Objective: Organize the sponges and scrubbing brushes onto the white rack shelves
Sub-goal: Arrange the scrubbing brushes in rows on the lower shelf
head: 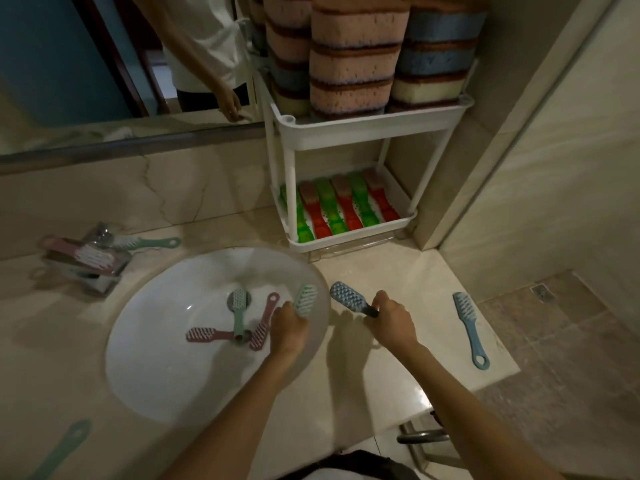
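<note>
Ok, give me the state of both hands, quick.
Left hand: grips a green brush.
Right hand: grips a blue brush.

The rack (367,128) is white. Its sponges (356,64) are pink, blue and cream, each banded dark brown. Beneath them, bright green and red brushes (341,209) alternate. In the white sink (166,368) lie pink brushes (204,335); nearby, a mint brush (306,299) and a blue brush (343,296). The table (398,271) is beige marble, dark-veined.

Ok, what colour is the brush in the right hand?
Blue: the brush held by the right hand, clearest in the head view.
</note>
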A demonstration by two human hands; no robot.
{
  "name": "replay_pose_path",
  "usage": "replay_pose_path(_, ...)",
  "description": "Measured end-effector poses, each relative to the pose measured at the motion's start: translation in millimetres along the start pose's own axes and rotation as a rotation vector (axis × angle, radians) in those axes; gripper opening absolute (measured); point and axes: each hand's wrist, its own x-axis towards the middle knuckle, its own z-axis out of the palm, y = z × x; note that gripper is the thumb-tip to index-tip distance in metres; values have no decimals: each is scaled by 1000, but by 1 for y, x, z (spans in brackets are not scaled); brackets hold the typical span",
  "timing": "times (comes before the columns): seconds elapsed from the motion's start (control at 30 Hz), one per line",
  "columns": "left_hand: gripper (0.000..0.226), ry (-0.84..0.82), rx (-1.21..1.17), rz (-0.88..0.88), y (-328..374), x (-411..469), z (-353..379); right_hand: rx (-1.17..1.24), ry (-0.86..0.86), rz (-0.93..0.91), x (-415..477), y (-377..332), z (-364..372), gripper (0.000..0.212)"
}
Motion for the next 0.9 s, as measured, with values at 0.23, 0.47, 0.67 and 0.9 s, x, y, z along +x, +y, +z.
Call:
replay_pose_path(0.23,13,61,-246,26,26,30,-46,49,145,-155,49,-49,-56,28)
replay_pose_path(0.47,19,93,-374,18,44,48,-62,-204,25,-253,113,-83,-75,36)
replay_pose_path(0.67,16,134,-438,-70,54,60,-64,-338,-96,-290,151,-88,-67,49)
replay_pose_path(0.9,27,193,-450,-112,55,65,-60,-482,-200,-446,171,-90,-47,46)
